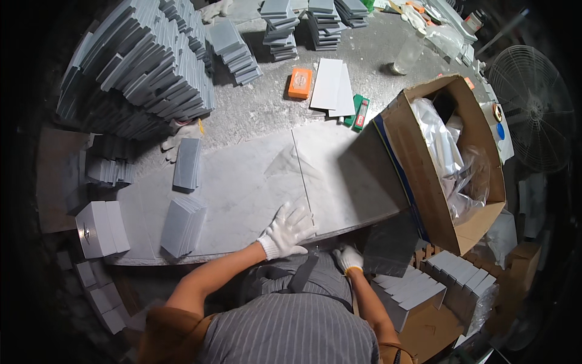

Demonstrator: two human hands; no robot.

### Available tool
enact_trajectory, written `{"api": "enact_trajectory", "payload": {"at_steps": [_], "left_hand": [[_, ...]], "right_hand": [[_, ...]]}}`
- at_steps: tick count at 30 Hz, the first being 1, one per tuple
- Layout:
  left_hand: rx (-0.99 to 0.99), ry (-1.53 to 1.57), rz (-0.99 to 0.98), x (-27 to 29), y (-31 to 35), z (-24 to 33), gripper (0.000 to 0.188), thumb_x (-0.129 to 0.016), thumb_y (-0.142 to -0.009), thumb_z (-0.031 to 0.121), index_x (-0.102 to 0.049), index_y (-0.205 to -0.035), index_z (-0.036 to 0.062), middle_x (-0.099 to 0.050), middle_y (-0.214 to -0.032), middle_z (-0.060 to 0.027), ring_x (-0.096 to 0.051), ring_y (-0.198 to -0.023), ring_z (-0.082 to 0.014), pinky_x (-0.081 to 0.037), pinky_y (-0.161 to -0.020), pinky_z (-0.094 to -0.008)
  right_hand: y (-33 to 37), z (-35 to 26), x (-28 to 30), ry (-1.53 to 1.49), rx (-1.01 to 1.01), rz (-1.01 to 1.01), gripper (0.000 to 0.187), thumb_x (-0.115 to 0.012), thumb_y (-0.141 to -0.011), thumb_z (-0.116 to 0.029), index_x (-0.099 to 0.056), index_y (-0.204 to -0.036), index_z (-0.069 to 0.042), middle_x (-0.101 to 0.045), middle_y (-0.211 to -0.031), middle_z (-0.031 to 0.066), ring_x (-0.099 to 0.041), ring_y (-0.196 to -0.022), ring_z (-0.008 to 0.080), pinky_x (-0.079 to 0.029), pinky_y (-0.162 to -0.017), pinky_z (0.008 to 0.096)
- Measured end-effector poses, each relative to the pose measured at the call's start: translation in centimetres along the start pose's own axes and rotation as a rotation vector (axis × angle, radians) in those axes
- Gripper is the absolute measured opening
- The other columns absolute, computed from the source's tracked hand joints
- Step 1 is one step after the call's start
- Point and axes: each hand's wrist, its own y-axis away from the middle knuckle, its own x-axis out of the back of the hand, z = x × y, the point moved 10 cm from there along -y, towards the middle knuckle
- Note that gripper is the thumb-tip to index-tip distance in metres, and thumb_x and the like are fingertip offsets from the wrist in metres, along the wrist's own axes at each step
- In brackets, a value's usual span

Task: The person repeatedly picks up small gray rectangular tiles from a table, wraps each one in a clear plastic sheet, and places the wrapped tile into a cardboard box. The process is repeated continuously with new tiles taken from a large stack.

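Observation:
My left hand [287, 232], in a white knit glove, lies flat with fingers spread on the near edge of the pale marble-patterned tabletop [242, 182]. Nothing is in it. A thin dark seam crosses the top just by its fingertips. My right hand [349, 259], also gloved, is low by my striped apron [297, 315], below the table edge and beside a dark panel [388, 247]. Its fingers are too dim to make out. Left of my left hand, a fanned stack of grey rectangular pieces [183, 225] sits near the edge, with a narrower stack [188, 164] behind it.
Tall piles of grey pieces [151, 54] fill the far left. An open cardboard box [397, 130] with clear plastic stands at right, near a fan [533, 109]. Beyond the seam lie an orange box [300, 83], white sheets [327, 85] and a green item [357, 112]. A white box [100, 229] stands left.

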Motion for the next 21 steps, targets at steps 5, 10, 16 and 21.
{"api": "enact_trajectory", "payload": {"at_steps": [5,10,16,21], "left_hand": [[0.018,-0.033,0.019,0.5,-0.1,0.0,0.068,-0.055,-0.087,0.065,-0.051,-0.144,0.0278,-0.047,-0.151,-0.0053,-0.030,-0.146,-0.0327,-0.010,-0.118,-0.0635],[-0.071,0.032,0.250,2.8,-0.2,-0.2,0.062,-0.065,-0.080,0.054,-0.058,-0.132,0.0220,-0.053,-0.141,-0.0046,-0.043,-0.134,-0.0278,-0.028,-0.113,-0.0519],[-0.129,-0.003,0.465,5.4,-0.2,-0.8,0.036,-0.064,-0.078,0.041,-0.067,-0.101,0.0141,-0.060,-0.127,-0.0054,-0.054,-0.119,-0.0243,-0.043,-0.099,-0.0417],[-0.107,0.047,0.368,4.6,-0.8,-2.2,0.029,-0.064,-0.080,0.039,-0.065,-0.095,0.0143,-0.059,-0.129,-0.0064,-0.051,-0.121,-0.0253,-0.041,-0.102,-0.0441]], "right_hand": [[6.2,-3.4,13.7,-0.383,0.071,0.292,0.026,-0.073,-0.086,-0.033,-0.073,-0.092,-0.007,-0.071,-0.097,0.0137,-0.069,-0.088,0.0317,-0.054,-0.077,0.0385],[6.0,-15.4,22.4,-0.261,0.497,0.686,0.061,-0.084,-0.073,-0.033,-0.063,-0.126,-0.010,-0.063,-0.121,0.0127,-0.065,-0.102,0.0305,-0.053,-0.086,0.0395],[-1.2,-24.1,21.2,0.086,0.495,0.615,0.049,-0.080,-0.072,-0.043,-0.063,-0.108,-0.014,-0.058,-0.111,0.0092,-0.060,-0.097,0.0267,-0.050,-0.081,0.0426],[-4.7,-24.2,21.6,-0.135,0.356,0.490,0.026,-0.076,-0.076,-0.035,-0.067,-0.085,-0.012,-0.065,-0.101,0.0106,-0.066,-0.085,0.0321,-0.054,-0.076,0.0422]]}}
